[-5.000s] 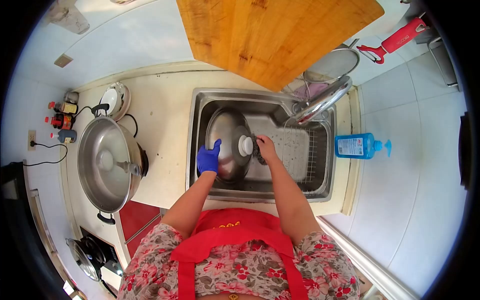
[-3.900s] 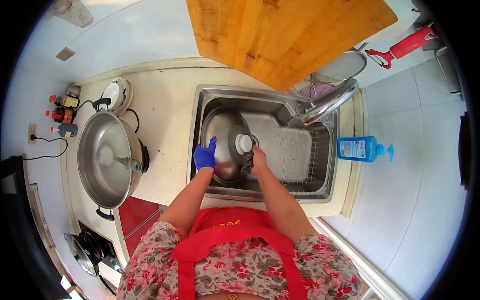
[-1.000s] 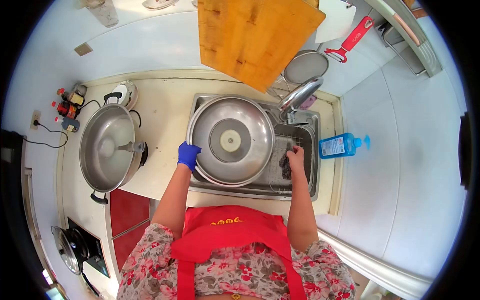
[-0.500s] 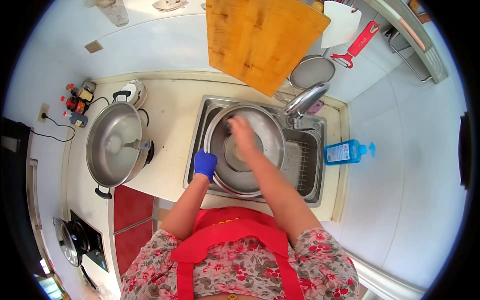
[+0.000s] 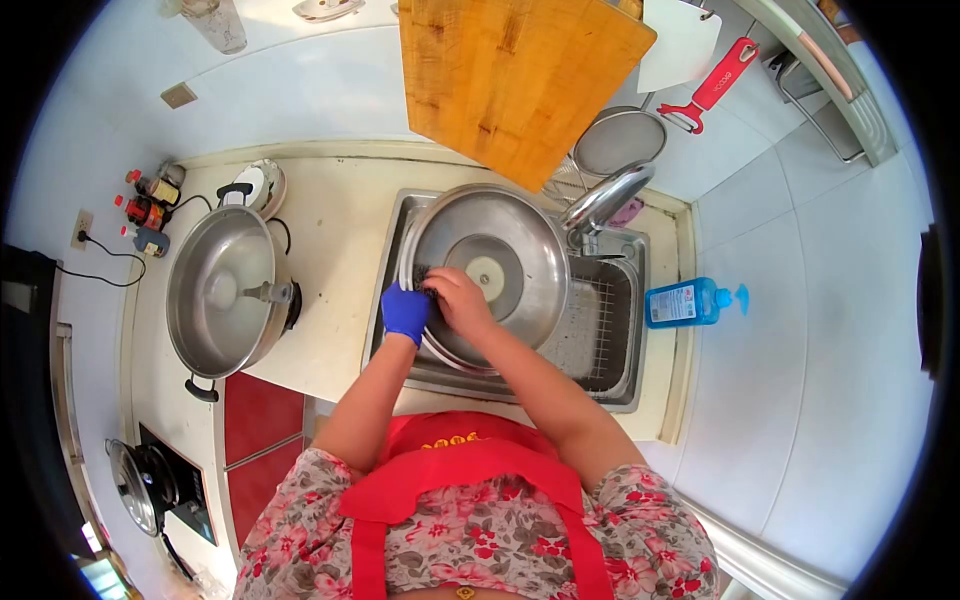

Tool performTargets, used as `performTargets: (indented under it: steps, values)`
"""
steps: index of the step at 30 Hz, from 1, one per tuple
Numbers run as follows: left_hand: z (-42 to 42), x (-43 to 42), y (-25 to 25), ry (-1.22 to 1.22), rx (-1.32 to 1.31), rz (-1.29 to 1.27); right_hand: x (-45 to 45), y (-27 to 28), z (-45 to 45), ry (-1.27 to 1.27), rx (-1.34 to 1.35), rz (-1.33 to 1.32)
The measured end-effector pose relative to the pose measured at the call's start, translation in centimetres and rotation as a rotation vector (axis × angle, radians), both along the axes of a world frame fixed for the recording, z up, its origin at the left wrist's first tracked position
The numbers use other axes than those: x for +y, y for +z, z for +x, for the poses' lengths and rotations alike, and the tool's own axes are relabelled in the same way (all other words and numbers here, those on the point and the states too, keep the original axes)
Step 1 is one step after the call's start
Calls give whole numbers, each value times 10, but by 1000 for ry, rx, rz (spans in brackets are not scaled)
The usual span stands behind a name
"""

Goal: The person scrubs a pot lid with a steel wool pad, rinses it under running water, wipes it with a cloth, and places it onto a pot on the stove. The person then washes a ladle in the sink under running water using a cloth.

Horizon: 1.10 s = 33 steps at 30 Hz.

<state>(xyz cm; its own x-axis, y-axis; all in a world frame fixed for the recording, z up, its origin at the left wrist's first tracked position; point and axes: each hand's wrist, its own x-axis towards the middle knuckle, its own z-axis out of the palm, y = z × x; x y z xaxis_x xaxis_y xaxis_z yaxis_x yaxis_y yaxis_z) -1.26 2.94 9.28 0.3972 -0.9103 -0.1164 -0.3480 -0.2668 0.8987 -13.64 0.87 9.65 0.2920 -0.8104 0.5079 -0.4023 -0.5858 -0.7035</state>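
As the right hand point(image 5: 460, 302) half-hides its gripped scourer point(image 5: 423, 278), outline unclear | gloved left hand point(image 5: 405, 312) clasps lid point(image 5: 525, 250) rim, fingertips hidden | scourer nearer left hand than before

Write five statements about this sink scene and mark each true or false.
1. The left hand grips the lid by its edge. True.
2. The right hand holds a dark scrubber. True.
3. The lid's outer side faces the camera. False: its inner side does.
4. The pot stands left of the sink. True.
5. The blue bottle is left of the pot. False: the bottle is right of the sink.
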Motion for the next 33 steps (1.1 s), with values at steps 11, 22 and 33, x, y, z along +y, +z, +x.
performTargets:
  steps: [11, 22, 33]
  values:
    - [12, 7, -27, 30, 195, 99, -12, -48, -79, -440, 350, 205]
    - [8, 18, -38, 23, 416, 142, -7, -31, -51, -368, 400, 63]
    - [12, 27, -38, -95, 274, 174, -1, -30, -45, -298, 419, 47]
